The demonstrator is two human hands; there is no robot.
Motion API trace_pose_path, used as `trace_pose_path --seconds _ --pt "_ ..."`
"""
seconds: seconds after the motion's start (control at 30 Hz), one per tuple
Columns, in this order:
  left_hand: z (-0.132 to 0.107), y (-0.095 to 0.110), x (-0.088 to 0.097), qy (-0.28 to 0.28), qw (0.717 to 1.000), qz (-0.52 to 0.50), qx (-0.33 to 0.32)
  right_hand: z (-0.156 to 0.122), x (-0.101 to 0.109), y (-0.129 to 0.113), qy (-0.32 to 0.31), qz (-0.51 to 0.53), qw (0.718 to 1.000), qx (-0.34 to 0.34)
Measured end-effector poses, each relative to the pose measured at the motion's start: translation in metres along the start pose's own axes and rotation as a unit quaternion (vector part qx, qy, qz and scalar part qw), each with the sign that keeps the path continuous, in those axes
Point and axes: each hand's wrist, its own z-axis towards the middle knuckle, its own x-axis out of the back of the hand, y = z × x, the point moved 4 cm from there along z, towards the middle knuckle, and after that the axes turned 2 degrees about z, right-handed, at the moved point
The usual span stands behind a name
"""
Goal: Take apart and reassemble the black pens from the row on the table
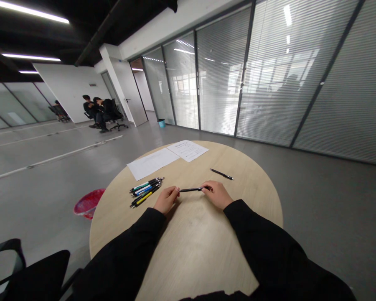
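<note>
A black pen (190,190) spans the gap between my two hands, lying roughly level above the round wooden table (194,259). My left hand (167,199) pinches one end of it between thumb and fingers. At the other end, my right hand (217,194) has its fingers closed on the pen. To the left lies a pile of several pens (146,191) with black, green, blue and yellow barrels. Another black pen (222,174) rests by itself beyond my right hand.
Two paper sheets, one printed (188,150) and one mostly blank (153,163), lie at the table's far side. A red bin (88,203) stands on the floor at left, near a black chair (34,276). Two seated people (100,110) are farther back.
</note>
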Motion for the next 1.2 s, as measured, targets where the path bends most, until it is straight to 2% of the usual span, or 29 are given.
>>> trace_pose_path --seconds 0.3,0.5,0.6,0.87,1.07,1.2 --pt "0.0009 -0.0022 -0.0046 -0.012 0.995 -0.102 -0.014 -0.0008 0.0002 0.002 -0.003 -0.008 1.0 0.0" --pt "0.0026 -0.0069 -0.0054 0.008 0.991 -0.131 0.0 -0.0009 0.001 -0.0003 -0.001 -0.005 1.0 0.001" --pt "0.0022 -0.0053 -0.005 0.012 0.993 -0.117 0.016 -0.0014 0.0006 -0.0005 -0.004 -0.003 1.0 0.001" --pt "0.0002 0.0005 -0.0009 0.007 1.0 0.002 0.019 -0.0002 -0.0012 0.0026 -0.004 -0.011 1.0 0.005" --pt "0.0006 -0.0009 -0.0006 0.001 1.0 0.014 0.004 -0.0006 -0.0006 0.0014 -0.003 -0.012 1.0 0.0" --pt "0.0002 -0.0007 -0.0019 -0.002 1.0 -0.021 0.0 -0.0009 -0.0003 0.0012 -0.002 -0.007 1.0 0.002"
